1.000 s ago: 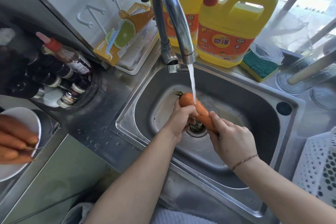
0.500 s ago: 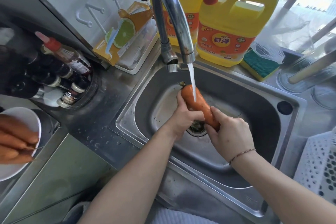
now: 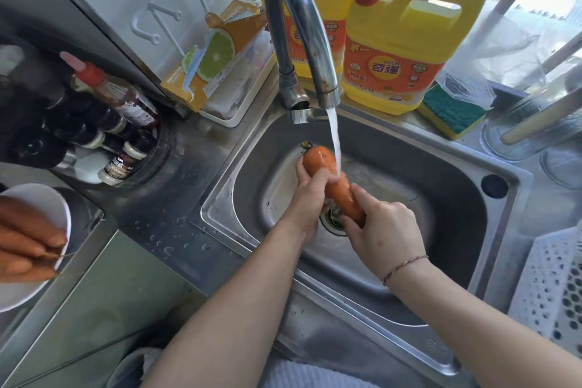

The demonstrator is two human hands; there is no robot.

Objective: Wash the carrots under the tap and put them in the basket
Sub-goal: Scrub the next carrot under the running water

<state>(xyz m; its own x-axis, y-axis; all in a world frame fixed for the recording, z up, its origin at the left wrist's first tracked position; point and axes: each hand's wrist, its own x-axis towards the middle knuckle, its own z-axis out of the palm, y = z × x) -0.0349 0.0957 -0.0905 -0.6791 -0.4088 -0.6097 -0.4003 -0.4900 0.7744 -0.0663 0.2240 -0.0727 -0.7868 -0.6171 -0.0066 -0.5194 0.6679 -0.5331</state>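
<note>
Over the sink (image 3: 371, 264), the carrot (image 3: 333, 179) has lifted into the tap (image 3: 302, 25) stream, left hand (image 3: 310, 198) and right hand (image 3: 382, 233) both wrapped round it, scrubbing on, basket (image 3: 548, 290) waiting.

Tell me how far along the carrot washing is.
Nothing shows as finished: the visible part of the white basket holds no carrot. In hand: the left hand and right hand each grip one carrot under the running tap, over the sink. Left: several carrots wait on the white plate, then all go into the basket.
</note>
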